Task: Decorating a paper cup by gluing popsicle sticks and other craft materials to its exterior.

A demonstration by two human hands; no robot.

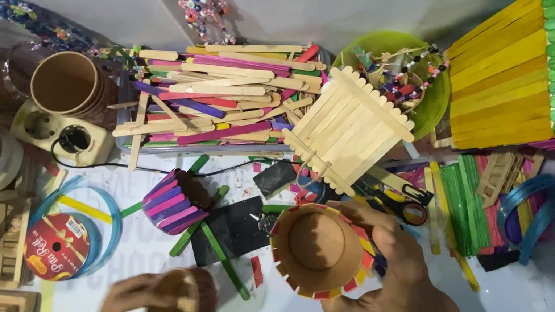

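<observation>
My right hand [397, 280] grips a brown cardboard tube [316, 248] whose outside is lined with coloured craft sticks, its open end facing up. My left hand [137, 301], blurred at the bottom edge, holds a brown round cardboard piece [181, 303]. A second small tube [174, 201] covered with pink, purple and blue sticks lies on its side between them, beside loose green sticks [219, 254] and a black sheet [236, 229].
A tray heaped with coloured craft sticks [217, 95] and a plain stick panel [351, 130] lie behind. A green bowl of beads [407, 73], scissors [402, 204], a power strip [61, 135], a cardboard tube [68, 82], ribbon rolls [62, 245] and large yellow-green stick boards [539, 70] surround the work spot.
</observation>
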